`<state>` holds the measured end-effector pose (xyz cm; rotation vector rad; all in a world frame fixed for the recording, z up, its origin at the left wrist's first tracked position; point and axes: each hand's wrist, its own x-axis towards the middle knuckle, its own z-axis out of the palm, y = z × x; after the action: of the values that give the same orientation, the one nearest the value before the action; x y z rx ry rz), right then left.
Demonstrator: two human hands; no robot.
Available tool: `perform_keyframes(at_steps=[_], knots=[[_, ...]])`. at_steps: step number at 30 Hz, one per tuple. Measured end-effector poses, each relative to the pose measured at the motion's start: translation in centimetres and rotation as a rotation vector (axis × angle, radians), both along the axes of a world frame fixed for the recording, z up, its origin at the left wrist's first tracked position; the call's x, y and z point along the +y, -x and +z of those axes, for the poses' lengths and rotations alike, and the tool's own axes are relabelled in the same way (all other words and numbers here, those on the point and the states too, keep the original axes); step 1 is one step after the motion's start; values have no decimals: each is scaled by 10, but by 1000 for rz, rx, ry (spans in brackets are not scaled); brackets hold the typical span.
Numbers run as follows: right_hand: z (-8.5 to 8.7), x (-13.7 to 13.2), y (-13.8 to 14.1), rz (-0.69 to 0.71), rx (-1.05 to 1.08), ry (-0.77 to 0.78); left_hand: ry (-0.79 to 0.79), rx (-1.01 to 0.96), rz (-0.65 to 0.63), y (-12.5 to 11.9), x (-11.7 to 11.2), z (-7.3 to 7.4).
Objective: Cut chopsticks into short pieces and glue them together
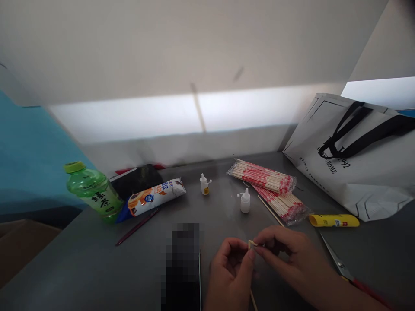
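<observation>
Pinches a small, pale, angled wooden-looking piece (252, 244) between fingertips of left hand (231, 273) and right hand (292, 255), over the dark-grey tabletop (97, 270). Seems to have one corner formed; shows no larger assembly. Has red-and-white plastic-wrapped bundles of thin wooden sticks (262, 177) lying beyond, apparently mostly unused.

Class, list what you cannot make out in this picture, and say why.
In the head view:
Small pale piece: full shape, partly covered by the left hand and right hand.
Dark object: surface details, masked by pixelation.
Thin stick: lower end, cut off by the bottom edge.
White bag: right side, beyond the right edge.
</observation>
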<state>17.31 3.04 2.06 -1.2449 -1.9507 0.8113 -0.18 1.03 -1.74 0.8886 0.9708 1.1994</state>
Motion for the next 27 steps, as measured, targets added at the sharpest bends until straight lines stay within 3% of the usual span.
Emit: perform_keyframes(at_steps=[11, 27], knots=[[2, 0, 1, 6, 11, 17, 12, -17, 127, -8, -4, 1], [2, -2, -5, -94, 147, 10, -40, 81, 56, -9, -5, -17]])
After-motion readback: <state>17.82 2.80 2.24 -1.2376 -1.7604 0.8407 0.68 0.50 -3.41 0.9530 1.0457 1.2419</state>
